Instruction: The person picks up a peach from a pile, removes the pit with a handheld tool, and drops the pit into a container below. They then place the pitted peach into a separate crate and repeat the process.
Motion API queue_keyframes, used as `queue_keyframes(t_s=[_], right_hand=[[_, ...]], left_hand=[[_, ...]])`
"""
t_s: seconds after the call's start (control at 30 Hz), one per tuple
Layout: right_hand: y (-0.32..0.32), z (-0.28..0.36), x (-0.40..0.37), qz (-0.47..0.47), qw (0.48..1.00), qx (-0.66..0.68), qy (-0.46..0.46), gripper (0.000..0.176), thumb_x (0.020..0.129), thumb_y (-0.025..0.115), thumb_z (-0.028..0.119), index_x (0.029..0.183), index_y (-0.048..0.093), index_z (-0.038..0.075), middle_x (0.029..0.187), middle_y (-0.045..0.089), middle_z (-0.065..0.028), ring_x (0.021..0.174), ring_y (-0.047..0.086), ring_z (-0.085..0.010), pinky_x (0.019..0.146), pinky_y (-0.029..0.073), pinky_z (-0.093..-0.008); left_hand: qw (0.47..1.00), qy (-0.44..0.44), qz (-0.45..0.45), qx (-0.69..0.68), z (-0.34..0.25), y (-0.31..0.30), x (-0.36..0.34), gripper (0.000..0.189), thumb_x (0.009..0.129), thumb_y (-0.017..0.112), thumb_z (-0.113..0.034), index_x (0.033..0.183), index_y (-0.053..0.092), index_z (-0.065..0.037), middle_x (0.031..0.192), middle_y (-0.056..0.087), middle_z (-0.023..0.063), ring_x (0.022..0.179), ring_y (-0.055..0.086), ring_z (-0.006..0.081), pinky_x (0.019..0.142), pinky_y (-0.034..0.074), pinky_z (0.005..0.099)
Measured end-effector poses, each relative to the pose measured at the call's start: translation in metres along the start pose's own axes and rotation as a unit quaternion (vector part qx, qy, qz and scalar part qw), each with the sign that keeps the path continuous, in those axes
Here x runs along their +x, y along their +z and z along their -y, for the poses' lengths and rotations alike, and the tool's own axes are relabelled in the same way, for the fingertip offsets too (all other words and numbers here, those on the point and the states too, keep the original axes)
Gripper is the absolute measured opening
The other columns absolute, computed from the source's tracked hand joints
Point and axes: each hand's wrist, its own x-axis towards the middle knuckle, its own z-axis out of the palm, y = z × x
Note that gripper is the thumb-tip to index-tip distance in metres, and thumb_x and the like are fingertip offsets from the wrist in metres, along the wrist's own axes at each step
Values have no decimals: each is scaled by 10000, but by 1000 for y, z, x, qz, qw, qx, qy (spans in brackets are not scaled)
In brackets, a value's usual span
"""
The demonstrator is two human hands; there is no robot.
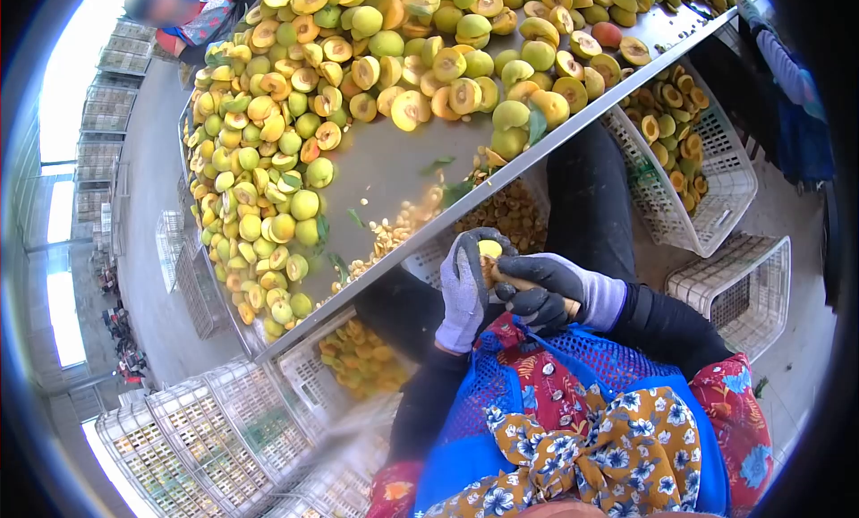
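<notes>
Just below the metal table [385,174], the left hand [463,294] cups a yellow peach [489,248] while the right hand [548,290] grips a wooden-handled tool [526,284], probably best turned shallowly around the stone.

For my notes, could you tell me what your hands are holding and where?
Left hand cups a yellow peach around its sides; right hand grips a tool by its wooden handle.

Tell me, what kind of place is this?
Probably a fruit-processing shed: a metal table heaped with halved fruit, white crates of halves beside it, and a gloved left hand holding one piece.
</notes>
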Motion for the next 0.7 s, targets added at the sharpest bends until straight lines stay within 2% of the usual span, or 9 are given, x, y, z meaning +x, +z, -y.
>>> queue_keyframes(t_s=[0.07, 0.2, 0.3, 0.4, 0.47, 0.53, 0.57, 0.63, 0.7], right_hand=[[2, 0, -4, 72, 990, 104, 69, 405, 1016, 473, 423, 968, 558, 30, 529, 428, 21, 333, 374, -49, 309, 299, -185], [3, 6, 2, 82, 993, 64, 57, 406, 1020, 465, 417, 952, 544, 24, 522, 413, 25, 334, 361, -36, 302, 295, -184], [3, 1, 3, 92, 992, 77, 48, 388, 1032, 439, 397, 957, 525, 26, 534, 384, 24, 342, 337, -30, 292, 291, -165], [-2, 3, 4, 144, 976, 137, 90, 377, 1033, 442, 397, 947, 536, 42, 532, 395, 18, 343, 345, -43, 292, 286, -178], [13, -4, 0, 26, 999, -17, -9, 375, 1029, 455, 408, 943, 536, 52, 527, 409, 13, 340, 354, -56, 308, 299, -188], [29, -9, -3, -85, 979, -159, -91, 378, 1019, 476, 430, 942, 537, 65, 530, 423, 8, 347, 373, -74, 327, 310, -196], [27, -7, -4, -55, 986, -133, -85, 380, 1017, 479, 431, 944, 539, 63, 534, 429, 6, 348, 375, -76, 329, 312, -198], [17, -3, -4, 6, 995, -80, -65, 383, 1014, 486, 433, 947, 543, 61, 542, 441, 1, 349, 379, -81, 332, 318, -201], [7, 3, -6, -58, 990, -98, -77, 380, 1015, 486, 422, 991, 549, 48, 560, 468, -12, 357, 395, -91, 340, 339, -214]], left_hand=[[998, 5, 45, -43, -4, -1, -3, 388, 1067, 392, -333, 1065, 591, -1, 923, 641, 92, 851, 634, 163, 795, 519, 302], [992, 60, 77, 77, -24, -4, 6, 434, 1072, 359, -350, 1052, 590, 17, 917, 646, 110, 831, 640, 175, 780, 520, 307], [993, 95, 54, 39, -8, -2, 3, 452, 1073, 337, -361, 1050, 588, 15, 915, 649, 127, 836, 646, 190, 779, 524, 313], [992, 33, 5, -119, -6, 12, 2, 419, 1058, 376, -363, 1034, 576, 4, 909, 645, 142, 809, 653, 228, 751, 556, 368], [972, -11, -81, -221, -3, 20, 5, 387, 1044, 416, -360, 1043, 567, -4, 901, 639, 146, 788, 653, 259, 727, 573, 404], [952, -30, -99, -287, -1, 17, 8, 379, 1044, 414, -356, 1054, 563, -7, 896, 637, 145, 785, 654, 267, 728, 573, 401], [941, -42, -109, -319, 1, 14, 9, 376, 1044, 412, -354, 1059, 561, -9, 894, 636, 145, 784, 654, 271, 728, 574, 400], [987, 57, -136, -62, -6, -8, 0, 387, 1052, 411, -339, 1083, 564, 15, 922, 653, 155, 818, 667, 260, 760, 571, 392], [966, 79, -197, 146, -23, -38, -13, 359, 1034, 446, -291, 1119, 578, 31, 993, 659, 174, 897, 664, 263, 813, 550, 384]])
